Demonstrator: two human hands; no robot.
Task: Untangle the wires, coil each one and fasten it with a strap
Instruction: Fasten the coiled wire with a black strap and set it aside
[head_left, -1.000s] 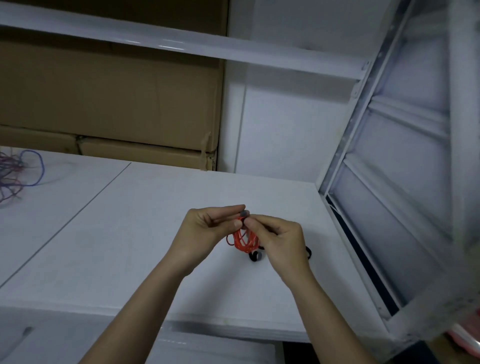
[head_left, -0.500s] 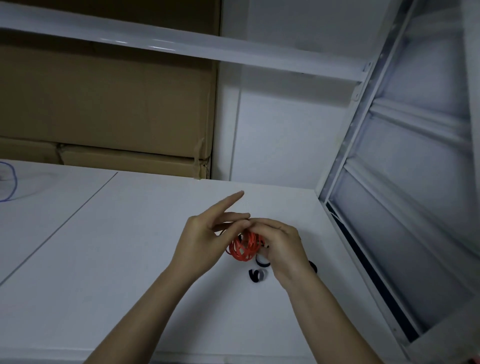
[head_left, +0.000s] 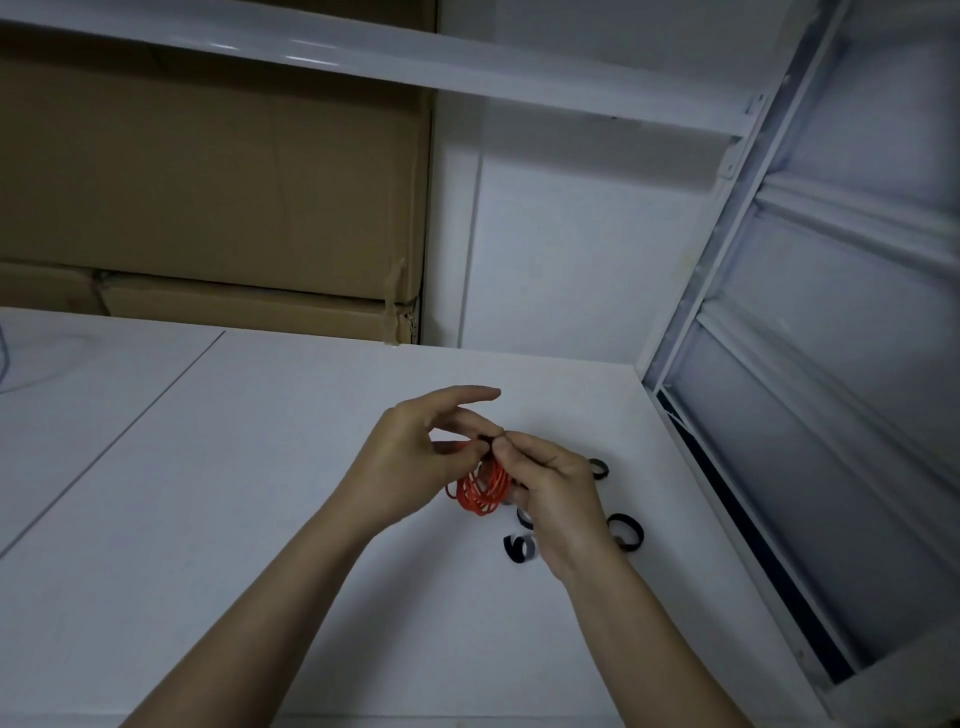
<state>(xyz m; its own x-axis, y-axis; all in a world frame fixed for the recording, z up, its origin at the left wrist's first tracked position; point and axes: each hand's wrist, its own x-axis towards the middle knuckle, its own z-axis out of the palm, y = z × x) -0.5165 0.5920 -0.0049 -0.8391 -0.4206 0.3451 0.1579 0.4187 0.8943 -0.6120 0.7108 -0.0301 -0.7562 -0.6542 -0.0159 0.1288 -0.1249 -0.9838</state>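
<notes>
A: Where's the orange wire coil (head_left: 480, 491)?
B: Just above the surface (head_left: 260, 493), both hands pinching its top: left hand (head_left: 410, 462), right hand (head_left: 550, 486).
A: Handling?
B: Likely light, springy. Pinch the bundled loops while strapping.

Your left hand (head_left: 410, 462) and right hand (head_left: 558, 493) meet above the surface (head_left: 234, 519), with the wire coil (head_left: 480, 491) between them. Three straps lie on the surface by your right hand: one (head_left: 598, 468) behind, one (head_left: 626, 530) to its right, one (head_left: 519, 548) to its left. Cardboard boxes (head_left: 208, 208) stand behind the surface.
</notes>
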